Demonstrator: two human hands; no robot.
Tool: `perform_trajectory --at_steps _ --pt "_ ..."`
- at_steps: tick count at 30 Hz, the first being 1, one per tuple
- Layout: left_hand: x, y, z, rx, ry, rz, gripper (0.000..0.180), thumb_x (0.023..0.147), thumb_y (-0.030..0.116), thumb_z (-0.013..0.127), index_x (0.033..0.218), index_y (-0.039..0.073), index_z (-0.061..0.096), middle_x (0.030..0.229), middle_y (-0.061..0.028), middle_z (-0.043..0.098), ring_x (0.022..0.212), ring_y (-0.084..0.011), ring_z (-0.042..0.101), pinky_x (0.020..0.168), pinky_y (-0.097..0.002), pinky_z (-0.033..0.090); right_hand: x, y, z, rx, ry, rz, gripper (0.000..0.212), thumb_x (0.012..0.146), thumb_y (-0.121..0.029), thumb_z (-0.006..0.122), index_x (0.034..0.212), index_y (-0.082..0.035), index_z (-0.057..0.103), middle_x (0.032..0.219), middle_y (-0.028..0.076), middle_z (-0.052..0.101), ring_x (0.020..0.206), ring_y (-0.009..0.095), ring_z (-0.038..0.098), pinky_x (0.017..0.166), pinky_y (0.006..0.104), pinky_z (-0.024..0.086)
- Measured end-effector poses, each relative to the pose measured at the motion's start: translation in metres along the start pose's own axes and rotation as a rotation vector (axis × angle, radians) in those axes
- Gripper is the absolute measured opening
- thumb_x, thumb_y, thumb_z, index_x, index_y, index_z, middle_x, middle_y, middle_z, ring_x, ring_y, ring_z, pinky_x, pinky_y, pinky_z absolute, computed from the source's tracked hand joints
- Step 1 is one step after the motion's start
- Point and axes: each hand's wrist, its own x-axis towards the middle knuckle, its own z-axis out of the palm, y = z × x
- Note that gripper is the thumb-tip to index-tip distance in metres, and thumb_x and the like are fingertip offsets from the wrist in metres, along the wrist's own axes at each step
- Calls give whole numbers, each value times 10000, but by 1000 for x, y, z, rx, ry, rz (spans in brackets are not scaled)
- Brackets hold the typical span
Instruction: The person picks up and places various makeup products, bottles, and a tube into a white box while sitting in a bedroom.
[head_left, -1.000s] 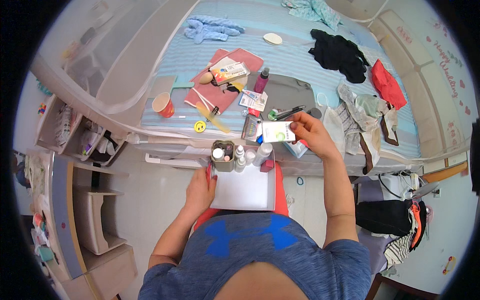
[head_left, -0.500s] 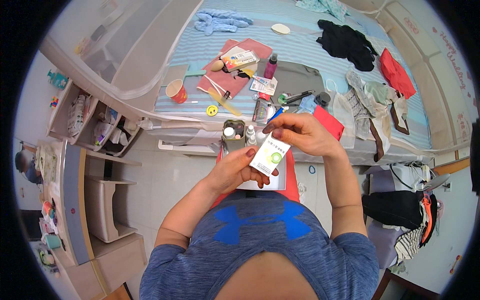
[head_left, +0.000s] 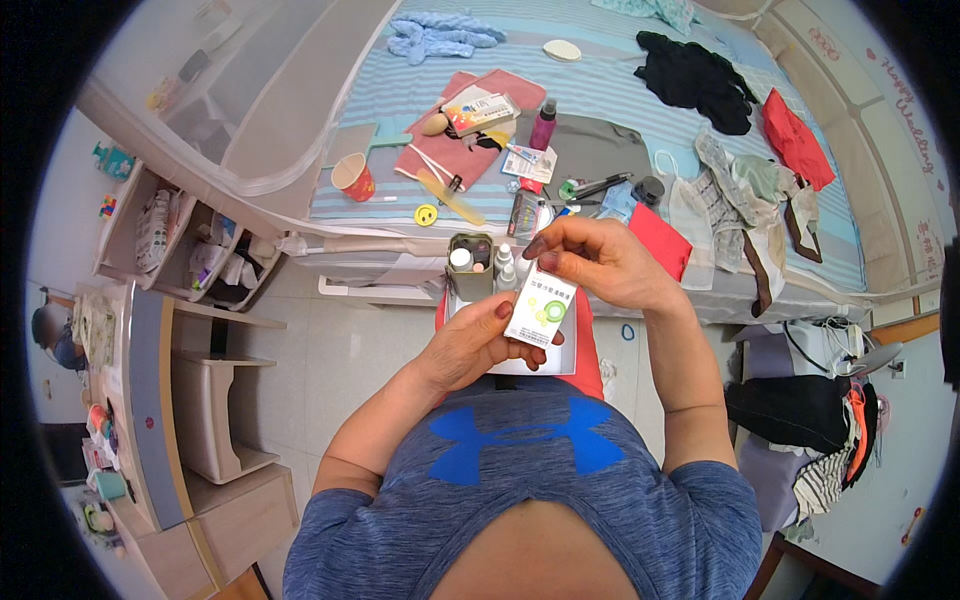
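Observation:
A small white carton with green circles and dark print stands tilted over my lap. My left hand is closed around its lower left part, thumb on the front and fingertips showing past the lower right edge. At its top end, the thumb and forefinger of my right hand pinch together; the exact grip on the top is partly hidden. Beneath the carton lies a shallow white tray on my lap. Just beyond, an olive-green tin holds a white-capped bottle and other small items, and small white bottles stand beside it.
On the striped bed ahead are a paper cup, a pink spray bottle, a pink cloth, a red folder and piled clothes. Left stands a desk with open shelves; right, a chair draped with clothes.
The carton has turned slightly more upright and its front faces me more. My right fingers have shifted a little left along its top end. My left hand keeps its hold.

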Motion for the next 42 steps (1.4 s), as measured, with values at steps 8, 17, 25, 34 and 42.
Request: perform_trajectory --at_steps 8,17,25,34,42 --pt "1 -1 0 5 10 3 576 984 453 443 1319 -13 403 1128 -245 603 862 -233 627 773 -357 509 4 12 5 68 61 -116 167 915 -193 615 954 -33 640 658 -23 565 539 28 483 461 211 374" --pt "4 -12 -7 253 119 140 408 978 223 551 1281 -22 434 1135 -145 589 964 -198 591 870 -335 481 2 14 6 110 110 -116 142 899 -134 624 986 -22 635 763 -2 630 616 32 532 474 203 412" --pt "5 -5 -10 1023 437 498 483 767 9 727 1194 -30 507 1160 -154 539 1008 -242 573 856 -350 479 -17 13 7 69 104 -109 291 876 -59 621 1150 31 580 933 68 653 746 76 597 629 228 490" --pt "5 -2 -11 1483 528 718 537 639 -58 742 1135 -23 540 1106 -179 546 995 -324 570 845 -367 476 -15 13 17 135 129 8 314 803 -1 601 1108 62 558 921 89 644 786 82 601 656 206 484" --pt "3 -4 -15 1536 508 717 551 630 -65 743 1142 -18 546 1103 -175 549 986 -333 573 840 -375 481 -12 22 16 117 93 40 322 771 33 586 1093 51 573 864 42 624 784 44 570 649 172 457"
